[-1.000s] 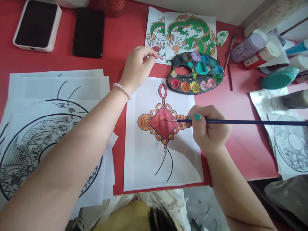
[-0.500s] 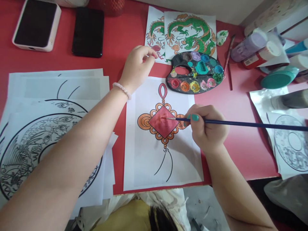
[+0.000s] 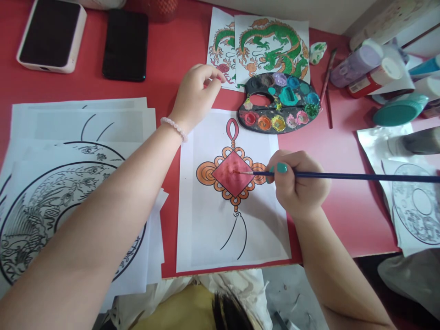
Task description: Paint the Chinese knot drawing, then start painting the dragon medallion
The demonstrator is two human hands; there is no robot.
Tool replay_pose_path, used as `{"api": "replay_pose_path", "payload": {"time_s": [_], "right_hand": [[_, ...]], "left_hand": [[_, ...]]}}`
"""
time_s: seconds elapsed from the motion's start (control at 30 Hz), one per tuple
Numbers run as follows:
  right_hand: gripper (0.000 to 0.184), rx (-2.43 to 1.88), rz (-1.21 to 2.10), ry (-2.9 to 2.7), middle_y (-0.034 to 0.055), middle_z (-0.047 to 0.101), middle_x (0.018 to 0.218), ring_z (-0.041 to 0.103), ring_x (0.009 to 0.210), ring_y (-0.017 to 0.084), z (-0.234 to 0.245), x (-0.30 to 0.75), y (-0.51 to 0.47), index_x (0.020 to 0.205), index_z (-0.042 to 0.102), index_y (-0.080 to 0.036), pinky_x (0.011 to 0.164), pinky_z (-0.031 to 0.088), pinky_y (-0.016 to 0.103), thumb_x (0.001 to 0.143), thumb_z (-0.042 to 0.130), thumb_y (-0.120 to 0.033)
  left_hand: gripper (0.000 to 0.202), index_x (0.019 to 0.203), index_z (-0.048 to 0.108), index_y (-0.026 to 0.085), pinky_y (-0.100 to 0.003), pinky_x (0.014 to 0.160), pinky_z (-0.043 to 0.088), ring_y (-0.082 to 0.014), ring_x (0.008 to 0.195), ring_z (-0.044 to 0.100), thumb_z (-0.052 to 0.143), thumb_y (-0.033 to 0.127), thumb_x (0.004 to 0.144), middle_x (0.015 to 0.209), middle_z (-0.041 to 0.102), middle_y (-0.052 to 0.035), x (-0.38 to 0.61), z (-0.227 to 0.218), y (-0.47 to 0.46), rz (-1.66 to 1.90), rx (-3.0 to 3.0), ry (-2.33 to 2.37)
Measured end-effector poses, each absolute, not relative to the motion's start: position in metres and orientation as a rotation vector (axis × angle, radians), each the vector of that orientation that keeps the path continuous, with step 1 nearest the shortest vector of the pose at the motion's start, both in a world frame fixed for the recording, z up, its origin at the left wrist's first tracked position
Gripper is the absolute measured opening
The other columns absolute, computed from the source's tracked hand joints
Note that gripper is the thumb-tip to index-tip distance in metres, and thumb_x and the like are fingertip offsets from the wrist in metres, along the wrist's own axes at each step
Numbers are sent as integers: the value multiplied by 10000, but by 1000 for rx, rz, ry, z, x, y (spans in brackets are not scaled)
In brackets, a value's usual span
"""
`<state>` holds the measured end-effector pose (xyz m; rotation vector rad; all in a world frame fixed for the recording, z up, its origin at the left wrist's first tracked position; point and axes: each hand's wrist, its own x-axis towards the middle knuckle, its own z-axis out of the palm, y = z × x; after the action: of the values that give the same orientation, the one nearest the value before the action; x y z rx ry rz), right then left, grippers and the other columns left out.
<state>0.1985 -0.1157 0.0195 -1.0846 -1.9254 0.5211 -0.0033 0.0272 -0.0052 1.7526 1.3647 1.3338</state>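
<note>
My right hand [image 3: 300, 183] is closed around a thin dark-blue paintbrush [image 3: 347, 176] held nearly level, its handle reaching past the right edge. The bristle tip meets the red diamond at the middle of a knot ornament drawing [image 3: 223, 181]. Orange fills the ornament's loops, and its top loop is red; two curved lines below are unpainted. My left hand [image 3: 199, 89], with a beaded bracelet at the wrist, is by the top left of the drawing's white sheet [image 3: 202, 233]. Its fingers are loosely bent, thumb and forefinger slightly apart, with nothing seen between them.
Above the sheet sits a black paint palette [image 3: 256, 112], overlapping dragon pictures [image 3: 295, 32]. Paint bottles [image 3: 357, 64] and another brush [image 3: 329, 87] are at the right. Printed line drawings [image 3: 113, 126] lie left, under my forearm. A black phone [image 3: 125, 46] and a white-framed device [image 3: 50, 34] are behind.
The brush tip has shifted slightly right and down within the red diamond, my right hand moving with it. My left hand stays in place.
</note>
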Motion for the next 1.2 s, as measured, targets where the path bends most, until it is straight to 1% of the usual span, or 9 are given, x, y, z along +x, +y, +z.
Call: {"api": "replay_pose_path", "payload": {"time_s": [0.2,0.3,0.4,0.6,0.73,0.83,0.93,1.1,1.2], "right_hand": [[140,-1008,543,-1848,-21,499,582,488,487,101,25,195,-115,792,477,-222,423,368,268,920,435,-263],[110,-987,580,-1822,-12,535,614,505,501,106,27,195,-114,815,475,-224,435,388,275,914,443,-261],[103,-973,632,-1849,-9,539,622,513,521,117,27,196,-114,819,472,-233,447,400,286,913,438,-258],[89,-970,661,-1911,-1,503,642,488,530,124,24,198,-114,842,478,-248,453,383,302,913,425,-236],[88,-965,654,-1919,4,506,656,480,532,128,24,198,-113,848,475,-252,460,379,307,913,420,-230],[91,-966,634,-1933,4,506,657,476,530,128,24,197,-113,840,472,-254,462,373,305,911,421,-228],[93,-975,626,-1947,7,508,658,477,530,132,24,198,-113,840,467,-254,460,376,306,912,413,-232],[99,-1008,615,-1963,9,511,653,477,523,140,23,200,-114,834,464,-256,461,378,314,913,404,-248],[102,-1009,605,-1962,9,509,649,478,524,139,23,200,-114,830,462,-254,462,379,313,914,403,-251]], "left_hand": [[217,682,645,235,-361,811,449,-209,838,589,507,78,740,845,679,-20,-4,-7,28,1327,1783,1373],[218,687,645,233,-362,797,458,-216,840,596,499,80,741,847,684,-23,-4,-6,27,1334,1809,1361],[218,667,641,245,-371,792,464,-226,840,601,497,95,734,834,686,-21,-4,-6,27,1335,1806,1357],[207,616,616,308,-426,818,461,-259,842,595,510,153,703,812,680,6,-5,-8,29,1360,1769,1328],[186,620,616,300,-430,820,467,-260,835,596,505,173,698,816,678,-4,-5,-9,30,1358,1772,1344],[182,609,615,304,-419,811,472,-252,822,595,507,182,690,808,678,4,-5,-10,29,1367,1773,1343],[181,619,628,306,-436,825,462,-262,834,597,504,188,678,811,679,-5,-5,-11,30,1397,1760,1319],[179,578,625,378,-478,820,441,-307,859,593,530,242,644,798,675,13,-6,-12,33,1397,1724,1274],[179,595,631,353,-472,825,442,-297,858,593,524,222,654,809,680,9,-5,-11,31,1381,1733,1302]]}}
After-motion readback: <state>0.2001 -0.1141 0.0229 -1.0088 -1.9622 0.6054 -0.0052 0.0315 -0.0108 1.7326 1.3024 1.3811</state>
